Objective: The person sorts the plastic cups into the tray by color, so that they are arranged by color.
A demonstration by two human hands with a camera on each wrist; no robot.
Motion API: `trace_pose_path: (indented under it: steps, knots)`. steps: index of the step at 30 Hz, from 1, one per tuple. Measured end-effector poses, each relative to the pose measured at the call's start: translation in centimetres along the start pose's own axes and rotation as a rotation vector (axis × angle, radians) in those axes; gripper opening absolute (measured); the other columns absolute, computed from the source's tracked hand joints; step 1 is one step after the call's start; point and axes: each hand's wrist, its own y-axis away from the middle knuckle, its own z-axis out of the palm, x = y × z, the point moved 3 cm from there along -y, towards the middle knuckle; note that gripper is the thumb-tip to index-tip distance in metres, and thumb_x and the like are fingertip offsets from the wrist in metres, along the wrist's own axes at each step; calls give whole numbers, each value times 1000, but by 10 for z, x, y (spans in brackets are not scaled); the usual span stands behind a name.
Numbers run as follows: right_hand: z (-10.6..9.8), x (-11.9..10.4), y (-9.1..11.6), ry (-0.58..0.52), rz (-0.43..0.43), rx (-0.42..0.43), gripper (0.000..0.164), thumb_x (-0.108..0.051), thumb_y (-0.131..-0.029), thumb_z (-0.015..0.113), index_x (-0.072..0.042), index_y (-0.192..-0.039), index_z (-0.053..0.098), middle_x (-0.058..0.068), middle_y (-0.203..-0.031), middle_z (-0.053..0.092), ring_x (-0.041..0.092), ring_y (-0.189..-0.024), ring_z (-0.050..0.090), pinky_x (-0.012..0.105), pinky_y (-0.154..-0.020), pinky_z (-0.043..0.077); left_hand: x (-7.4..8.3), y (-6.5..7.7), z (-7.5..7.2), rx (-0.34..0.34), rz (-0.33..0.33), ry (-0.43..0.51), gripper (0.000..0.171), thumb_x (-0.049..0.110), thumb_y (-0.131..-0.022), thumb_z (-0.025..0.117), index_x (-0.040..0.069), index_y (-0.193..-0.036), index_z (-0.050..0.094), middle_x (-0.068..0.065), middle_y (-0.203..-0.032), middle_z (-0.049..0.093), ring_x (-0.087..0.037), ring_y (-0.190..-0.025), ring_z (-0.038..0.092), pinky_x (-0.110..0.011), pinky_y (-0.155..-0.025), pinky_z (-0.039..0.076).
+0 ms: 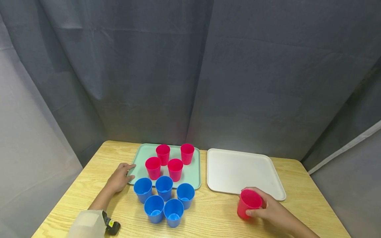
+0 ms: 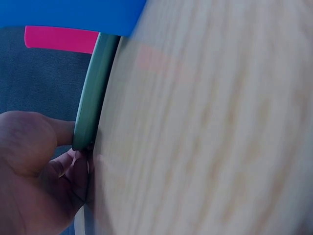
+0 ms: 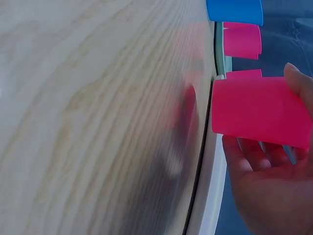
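My right hand [image 1: 265, 206] grips a red cup [image 1: 250, 200], fingers behind it and thumb on the near side. The cup is upright in front of the white tray [image 1: 238, 172]; in the right wrist view the cup [image 3: 259, 110] has its shadow on the wood apart from its base. At the left, my left hand [image 1: 119, 177] pinches the left edge of a mint-green tray [image 1: 138, 172]. The left wrist view shows thumb and fingers on either side of that tray's rim [image 2: 88, 107]. Several red cups [image 1: 175, 169] stand upright on the green tray.
Several blue cups [image 1: 154, 209] stand upright in a cluster on the wooden table [image 1: 214, 218], in front of the green tray and close to my left forearm. A grey curtain [image 1: 148, 72] hangs behind the table's far edge.
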Motion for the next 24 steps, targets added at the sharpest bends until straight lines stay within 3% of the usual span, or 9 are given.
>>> trace_pose_path:
  steps: [8,15,24]
  knots:
    - [5,-5,-15,13,-47,-3,69,-18,-86,83,-6,-145,50,13,-137,62,26,-118,59,29,-89,58,-1,0,0,0,-1,16,50,9,-100,65,1,-148,52,-24,-137,47,-41,-121,54,-61,-104,48]
    - [14,-12,-31,-12,-136,-35,64,-16,-88,81,-6,-144,52,14,-136,63,19,-116,64,27,-94,56,-1,0,-1,1,-4,12,50,9,-101,66,1,-148,52,-24,-137,47,-41,-120,54,-61,-104,48]
    - [27,-23,-50,-10,-154,-14,63,-17,-86,82,-8,-142,54,13,-134,64,26,-118,63,27,-93,56,0,2,-1,-6,-9,18,50,9,-101,65,1,-149,52,-25,-138,47,-42,-121,54,-61,-105,48]
